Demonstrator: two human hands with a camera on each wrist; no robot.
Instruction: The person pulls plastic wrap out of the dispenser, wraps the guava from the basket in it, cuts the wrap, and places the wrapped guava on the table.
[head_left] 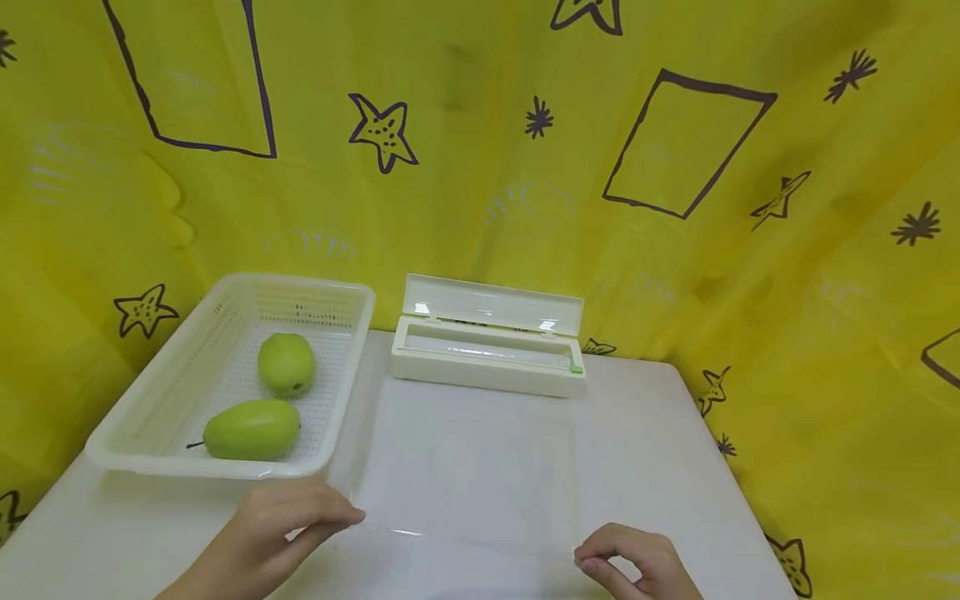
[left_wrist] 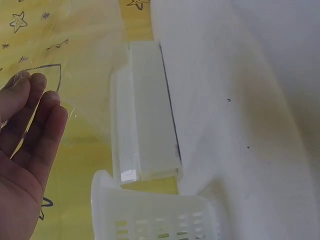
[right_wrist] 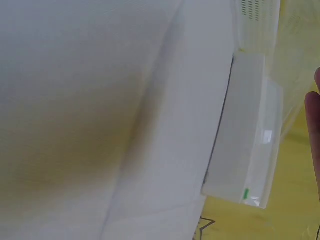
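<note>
A sheet of clear cling film point(head_left: 495, 467) stretches between my two hands, low over the white table in the head view. Its left corner is pinched between the thumb and fingertips of my left hand point(head_left: 281, 529), just in front of the basket. My right hand point(head_left: 637, 557) pinches the right corner at the bottom of the view. From the left wrist, the see-through film point(left_wrist: 95, 60) spreads away from that hand point(left_wrist: 30, 135). Only part of my right hand point(right_wrist: 313, 135) shows in the right wrist view. Beyond the film stands a white cling film dispenser point(head_left: 487, 379), lid raised, with a roll inside.
At the left, a white plastic basket point(head_left: 187, 467) holds a green pear point(head_left: 251, 429) with a stem and a rounder green fruit point(head_left: 287, 364). A yellow curtain point(head_left: 465, 208) with dark star drawings hangs behind the white table point(head_left: 637, 433).
</note>
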